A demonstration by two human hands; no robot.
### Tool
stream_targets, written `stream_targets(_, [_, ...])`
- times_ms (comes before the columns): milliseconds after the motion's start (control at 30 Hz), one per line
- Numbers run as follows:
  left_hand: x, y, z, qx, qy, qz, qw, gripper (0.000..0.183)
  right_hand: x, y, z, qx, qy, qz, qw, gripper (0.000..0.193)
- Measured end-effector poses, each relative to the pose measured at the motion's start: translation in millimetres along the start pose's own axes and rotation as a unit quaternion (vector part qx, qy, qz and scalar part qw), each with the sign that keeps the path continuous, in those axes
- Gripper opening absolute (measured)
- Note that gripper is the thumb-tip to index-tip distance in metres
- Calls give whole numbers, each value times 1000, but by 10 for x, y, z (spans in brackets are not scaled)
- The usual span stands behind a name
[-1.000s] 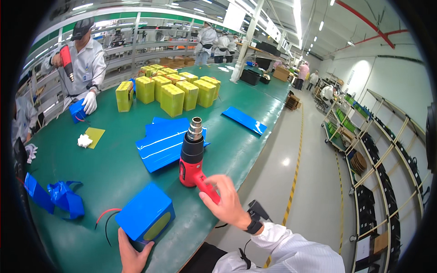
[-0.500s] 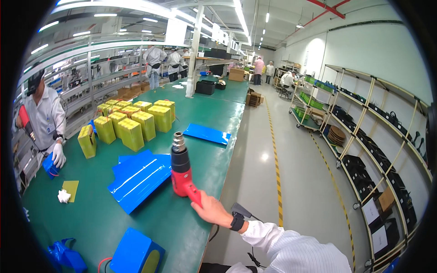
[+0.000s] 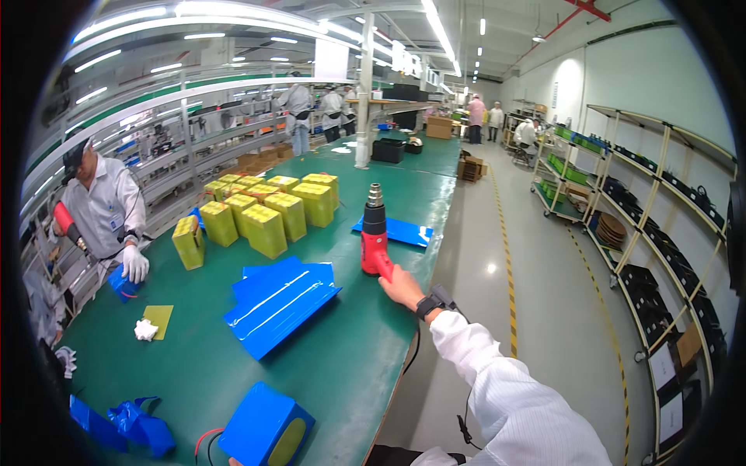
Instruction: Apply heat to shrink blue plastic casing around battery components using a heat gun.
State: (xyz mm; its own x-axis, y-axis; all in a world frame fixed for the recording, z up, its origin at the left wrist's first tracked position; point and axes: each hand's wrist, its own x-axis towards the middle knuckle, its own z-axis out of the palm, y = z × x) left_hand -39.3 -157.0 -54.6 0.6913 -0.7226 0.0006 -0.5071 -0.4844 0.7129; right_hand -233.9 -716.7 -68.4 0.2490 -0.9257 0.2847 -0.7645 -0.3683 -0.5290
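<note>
from where i'm standing, the person's right hand is curling its fingers around the handle of a red heat gun near the table's right edge. the tool appears to be resting on its rear end, with its nozzle pointing upward, probably so the metal tip is staying off the green table. the hand is gripping low on the handle, likely because that part is sitting well away from the nozzle.

the left hand is showing only as a sliver at the lower edge, beside the blue-wrapped block; i can't tell whether it is spreading, pressing or pinching. the block is lying close to the person, its yellowish end facing right and its red and black leads trailing to the left, perhaps to be staying clear of that end.

flat blue sleeves are lying overlapped mid-table, seemingly for easy reach, and another blue sleeve is lying behind the heat gun. yellow blocks are standing upright in a close group, which is probably saving space. crumpled blue wrap is lying off to the left. across the table, a co-worker is resting a white-gloved hand on a small blue pack, apparently steadying it.
</note>
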Motion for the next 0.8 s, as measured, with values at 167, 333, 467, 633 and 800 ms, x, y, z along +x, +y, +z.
stream_targets(167, [9, -113, 46, -21, 25, 11, 999, 101, -159, -294, -4, -94, 187, -100, 973, 61])
stream_targets(333, [188, 27, -7, 2, 121, 202, 972, 65, -624, -926, -217, -19, 151, -418, 895, 51])
stream_targets(467, [215, -24, 10, -13, 91, 138, 986, 65, -927, -1417, -113, -23, 39, -523, 851, 67])
stream_targets(633, [154, 17, -3, 3, 71, 166, 984, 85, -889, -1649, 472, -15, 24, -564, 825, 52])
stream_targets(800, [115, -3, 16, 3, 39, 154, 987, 95, -848, -1662, 525, 27, 23, -534, 845, 11])
